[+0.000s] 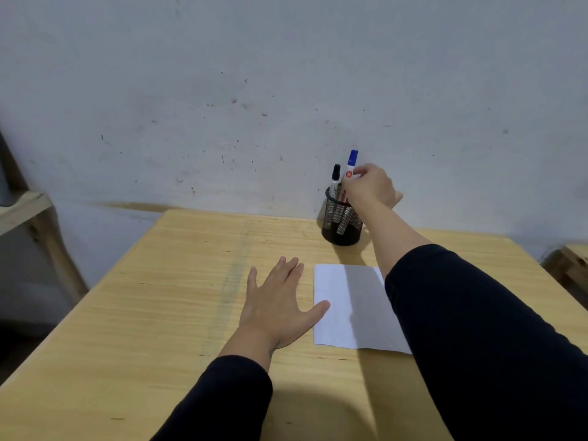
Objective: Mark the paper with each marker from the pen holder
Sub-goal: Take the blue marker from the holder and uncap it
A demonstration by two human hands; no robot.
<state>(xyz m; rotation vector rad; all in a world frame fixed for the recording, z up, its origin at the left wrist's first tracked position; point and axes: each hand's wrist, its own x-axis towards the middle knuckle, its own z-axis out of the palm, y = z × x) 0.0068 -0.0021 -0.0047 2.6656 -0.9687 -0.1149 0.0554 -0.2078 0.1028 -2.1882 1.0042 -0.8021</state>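
Right hand reaches over the holder at the far side of the bench, fingers pinched on the blue marker just below its cap. Marker is upright, lower end inside the holder (whether it is lifted at all, cannot tell). Black marker stands just beside it on the left, also in the holder, not touched. Holder is black mesh, close to the wall.

Left hand lies flat and open on the bench, fingers spread, palm down, holding nothing. Its thumb tip rests on the left edge of the paper; the rest of the hand is on bare wood.

Paper lies flat near the holder, on the near side, partly covered by the right sleeve. No marks visible on it.
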